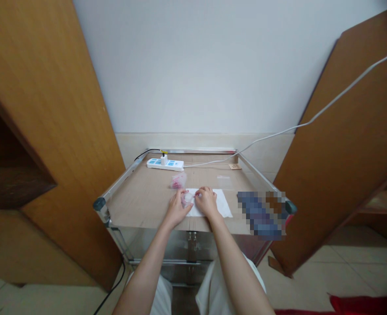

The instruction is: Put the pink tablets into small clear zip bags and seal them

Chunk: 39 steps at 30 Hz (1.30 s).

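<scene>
Over a sheet of white paper, my left hand has its thumb and fingers curled round a small clear plastic piece, which looks like a little bag. My right hand is closed in a pinch at the right edge of that piece. What its fingertips grip is too small to make out. Just beyond my left hand lies a clear bag with pink contents. A flat, see-through plastic bag rests behind the paper, beyond my right hand.
A white power strip with a plug in it sits at the table's back left. Its white cable rises to the right. A pixelated dark object covers the table's right front. Wooden furniture stands on both sides.
</scene>
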{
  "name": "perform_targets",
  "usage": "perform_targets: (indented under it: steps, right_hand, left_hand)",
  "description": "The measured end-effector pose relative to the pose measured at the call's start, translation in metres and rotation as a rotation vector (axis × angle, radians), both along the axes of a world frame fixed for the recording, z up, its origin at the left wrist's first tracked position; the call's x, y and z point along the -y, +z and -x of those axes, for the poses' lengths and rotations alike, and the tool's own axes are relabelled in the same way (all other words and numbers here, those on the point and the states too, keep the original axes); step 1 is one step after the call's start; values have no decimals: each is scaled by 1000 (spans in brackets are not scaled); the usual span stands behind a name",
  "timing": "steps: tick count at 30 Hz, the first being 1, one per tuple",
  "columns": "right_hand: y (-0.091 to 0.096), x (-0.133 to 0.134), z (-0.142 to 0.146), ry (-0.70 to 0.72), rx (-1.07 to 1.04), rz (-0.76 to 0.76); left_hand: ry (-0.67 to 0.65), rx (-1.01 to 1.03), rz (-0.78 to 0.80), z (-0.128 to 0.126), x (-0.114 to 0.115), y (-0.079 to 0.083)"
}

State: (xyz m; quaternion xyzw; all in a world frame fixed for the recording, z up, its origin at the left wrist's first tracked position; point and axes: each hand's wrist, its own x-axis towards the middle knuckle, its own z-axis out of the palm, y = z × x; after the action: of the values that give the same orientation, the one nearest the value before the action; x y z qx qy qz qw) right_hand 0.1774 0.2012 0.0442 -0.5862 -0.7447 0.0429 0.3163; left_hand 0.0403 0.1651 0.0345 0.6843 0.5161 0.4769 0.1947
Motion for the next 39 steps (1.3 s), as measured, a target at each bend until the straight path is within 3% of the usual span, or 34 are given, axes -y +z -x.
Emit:
perform_targets:
  steps: [19, 25, 32, 39]
  right_hand:
    - [-3, -10, 3, 5, 50, -26]
    - [0, -7, 4, 3, -87, -53]
    - [14, 2, 8, 227, -426, -178]
    - [12, 6, 12, 307, -426, -174]
  left_hand:
    - [8, 0, 17, 1, 0, -1]
    - [4, 19, 27, 0, 1, 1]
    - [0, 23, 14, 0, 1, 2]
    - [2, 8, 11, 1, -1, 0]
